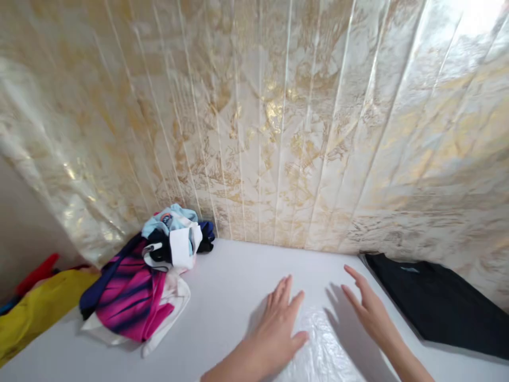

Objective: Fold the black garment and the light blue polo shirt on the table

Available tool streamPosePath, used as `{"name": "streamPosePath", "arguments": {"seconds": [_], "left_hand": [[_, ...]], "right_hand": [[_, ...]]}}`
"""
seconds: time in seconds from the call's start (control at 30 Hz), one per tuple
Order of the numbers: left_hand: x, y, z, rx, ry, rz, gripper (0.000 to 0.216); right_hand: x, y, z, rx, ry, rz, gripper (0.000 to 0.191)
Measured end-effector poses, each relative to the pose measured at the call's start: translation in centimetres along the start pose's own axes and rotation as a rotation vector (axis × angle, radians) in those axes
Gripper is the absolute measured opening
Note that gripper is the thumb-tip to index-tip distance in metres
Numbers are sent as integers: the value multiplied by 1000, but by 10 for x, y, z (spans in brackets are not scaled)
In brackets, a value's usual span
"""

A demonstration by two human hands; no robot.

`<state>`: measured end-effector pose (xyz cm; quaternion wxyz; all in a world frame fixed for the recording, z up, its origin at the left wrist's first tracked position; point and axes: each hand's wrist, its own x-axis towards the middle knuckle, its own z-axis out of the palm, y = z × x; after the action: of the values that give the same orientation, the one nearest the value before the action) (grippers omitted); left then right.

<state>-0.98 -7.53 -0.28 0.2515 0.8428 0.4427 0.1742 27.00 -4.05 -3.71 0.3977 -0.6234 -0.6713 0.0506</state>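
Note:
My left hand (280, 321) is over the white tabletop (242, 276), palm down with its fingers apart and nothing in it. To its right, my right hand (368, 307) hovers above the same surface, thumb and fingers spread, also holding nothing; its shadow falls on the table. Nearest to the right hand is a black T-shirt (441, 302), folded and lying flat at the right side. Over on the left sits a crumpled pile of clothes, with a pink and navy striped garment (127, 297), a light blue garment (186, 215) and a white piece (182, 246) showing.
A yellow cloth (51, 302) and a red one (37, 276) lie at the far left edge. Behind the table rises a wall covered in shiny, wrinkled gold-and-white sheeting (254, 132). A glossy patch (324, 339) reflects light near the table's front.

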Motion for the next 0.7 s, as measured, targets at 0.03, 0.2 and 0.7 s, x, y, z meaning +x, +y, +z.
{"name": "streamPosePath", "arguments": {"seconds": [0.03, 0.2, 0.7], "left_hand": [[-10, -15, -21, 69, 114, -37, 70], [-65, -92, -138, 492, 781, -145, 57], [-23, -44, -153, 328, 738, -185, 14]], "right_hand": [[-7, -21, 14, 47, -67, -7, 51], [-40, -77, 73, 104, -208, -128, 48], [-47, -75, 87, 109, -230, -140, 60]]}}
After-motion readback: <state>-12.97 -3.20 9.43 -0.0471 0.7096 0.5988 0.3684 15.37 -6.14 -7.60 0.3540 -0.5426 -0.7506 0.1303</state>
